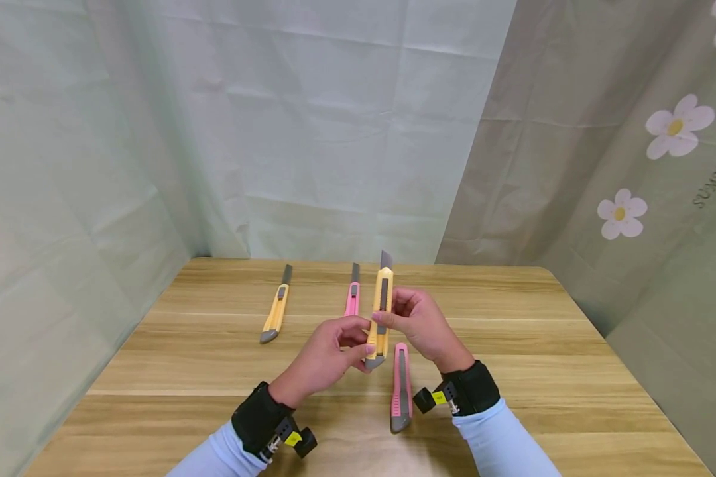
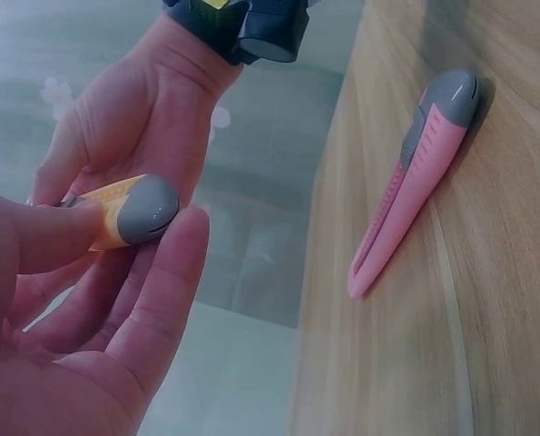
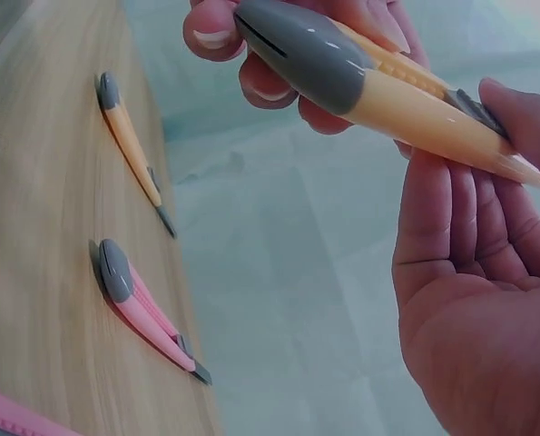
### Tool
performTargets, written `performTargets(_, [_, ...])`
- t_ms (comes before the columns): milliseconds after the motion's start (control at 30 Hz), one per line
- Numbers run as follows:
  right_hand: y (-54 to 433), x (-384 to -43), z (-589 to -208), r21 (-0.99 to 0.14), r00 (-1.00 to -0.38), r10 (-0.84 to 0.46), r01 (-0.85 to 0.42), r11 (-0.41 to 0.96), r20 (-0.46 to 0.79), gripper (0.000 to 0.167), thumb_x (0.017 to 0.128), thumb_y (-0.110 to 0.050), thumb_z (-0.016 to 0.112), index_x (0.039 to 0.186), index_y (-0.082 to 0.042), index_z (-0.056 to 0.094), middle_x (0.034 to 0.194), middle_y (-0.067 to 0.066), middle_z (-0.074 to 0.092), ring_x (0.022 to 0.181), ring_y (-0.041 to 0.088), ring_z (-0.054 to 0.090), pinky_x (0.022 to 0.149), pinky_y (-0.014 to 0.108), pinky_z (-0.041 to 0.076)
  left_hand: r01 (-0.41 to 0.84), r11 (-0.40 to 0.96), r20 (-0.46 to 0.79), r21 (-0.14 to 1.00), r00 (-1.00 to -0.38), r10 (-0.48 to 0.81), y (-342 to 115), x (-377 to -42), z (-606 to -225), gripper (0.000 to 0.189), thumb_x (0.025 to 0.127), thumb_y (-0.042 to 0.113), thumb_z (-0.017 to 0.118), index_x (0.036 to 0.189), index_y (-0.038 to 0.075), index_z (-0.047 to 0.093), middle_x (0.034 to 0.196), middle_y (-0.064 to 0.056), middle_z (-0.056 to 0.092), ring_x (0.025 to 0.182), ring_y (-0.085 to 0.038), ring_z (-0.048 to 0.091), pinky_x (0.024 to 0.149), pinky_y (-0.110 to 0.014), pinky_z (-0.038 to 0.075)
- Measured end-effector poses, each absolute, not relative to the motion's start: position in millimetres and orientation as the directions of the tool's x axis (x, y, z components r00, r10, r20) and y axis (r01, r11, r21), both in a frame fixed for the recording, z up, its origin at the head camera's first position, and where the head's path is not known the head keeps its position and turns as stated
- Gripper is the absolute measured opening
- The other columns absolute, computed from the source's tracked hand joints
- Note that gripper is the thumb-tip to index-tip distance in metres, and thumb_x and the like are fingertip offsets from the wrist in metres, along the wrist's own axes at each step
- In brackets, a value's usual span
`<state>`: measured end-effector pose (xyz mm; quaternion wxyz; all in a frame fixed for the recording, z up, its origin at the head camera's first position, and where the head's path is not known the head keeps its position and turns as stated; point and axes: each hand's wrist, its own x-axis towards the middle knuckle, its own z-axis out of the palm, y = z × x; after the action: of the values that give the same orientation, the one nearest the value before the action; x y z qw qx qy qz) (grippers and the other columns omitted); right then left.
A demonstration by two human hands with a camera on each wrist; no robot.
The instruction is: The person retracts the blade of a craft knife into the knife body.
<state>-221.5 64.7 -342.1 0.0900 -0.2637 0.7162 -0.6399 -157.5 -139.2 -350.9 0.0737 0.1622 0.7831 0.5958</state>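
Note:
A yellow utility knife (image 1: 383, 285) is held up over the table, tilted with its grey blade (image 1: 386, 259) out at the top. My left hand (image 1: 325, 354) pinches its lower end near the grey end cap (image 2: 149, 211). Higher on the body, my right hand (image 1: 425, 326) grips it from the right. The right thumb lies against the dark grey slider (image 3: 476, 113). Below the hands lies a pink utility knife (image 1: 401, 391), with no blade showing from its tip.
Another yellow utility knife (image 1: 276, 308) lies at the back left, blade out. A second pink one (image 1: 353, 298), blade also out, lies behind my left hand, which hides its lower part. Cloth curtains (image 1: 334, 132) stand behind and beside the wooden table (image 1: 543, 371).

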Motion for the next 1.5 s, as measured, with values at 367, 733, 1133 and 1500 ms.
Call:
performTargets(367, [63.6, -220.2, -343.7, -0.973, -0.819, -0.545, -0.228, 0.023, 0.179, 0.035, 0.091, -0.015, 0.078, 0.122, -0.005, 0.066, 0.101, 0.009, 0.07, 0.089, 0.022, 0.067, 0.083, 0.033, 0.061, 0.158, 0.236, 0.075, 0.959, -0.942, 0.326, -140.1, -158.5, -353.2, 0.024, 0.096, 0.004, 0.069, 0.12, 0.004, 0.065, 0.099, -0.013, 0.07, 0.086, -0.023, 0.071, 0.073, -0.039, 0.064])
performTargets(733, [64.1, -223.6, -344.5, -0.959, -0.863, -0.473, -0.26, 0.112, 0.179, 0.026, 0.089, -0.024, 0.081, 0.11, -0.009, 0.073, 0.093, 0.007, 0.071, 0.086, 0.025, 0.063, 0.074, 0.028, 0.054, 0.161, 0.24, 0.08, 0.957, -0.945, 0.316, -138.8, -160.0, -355.2, 0.026, 0.096, 0.003, 0.069, 0.121, 0.003, 0.064, 0.1, -0.013, 0.069, 0.086, -0.022, 0.071, 0.071, -0.036, 0.063])
performTargets(1133, [62.9, -223.1, -343.8, -0.951, -0.858, -0.476, -0.283, 0.127, 0.192, 0.019, 0.092, -0.027, 0.078, 0.104, -0.011, 0.078, 0.094, 0.007, 0.075, 0.086, 0.024, 0.068, 0.082, 0.036, 0.058, 0.146, 0.219, 0.079, 0.965, -0.954, 0.288, -139.0, -159.8, -355.3, 0.02, 0.097, 0.005, 0.069, 0.116, 0.004, 0.063, 0.098, -0.014, 0.067, 0.085, -0.022, 0.071, 0.072, -0.037, 0.064])
performTargets(1500, [64.2, -223.6, -344.2, -0.963, -0.849, -0.5, -0.252, 0.094, 0.173, 0.024, 0.093, -0.025, 0.077, 0.11, -0.008, 0.076, 0.102, 0.01, 0.076, 0.091, 0.024, 0.069, 0.087, 0.035, 0.058, 0.153, 0.209, 0.087, 0.966, -0.952, 0.292, -138.5, -159.8, -354.7, 0.017, 0.097, 0.004, 0.068, 0.113, 0.004, 0.063, 0.098, -0.014, 0.069, 0.085, -0.022, 0.072, 0.071, -0.036, 0.064])
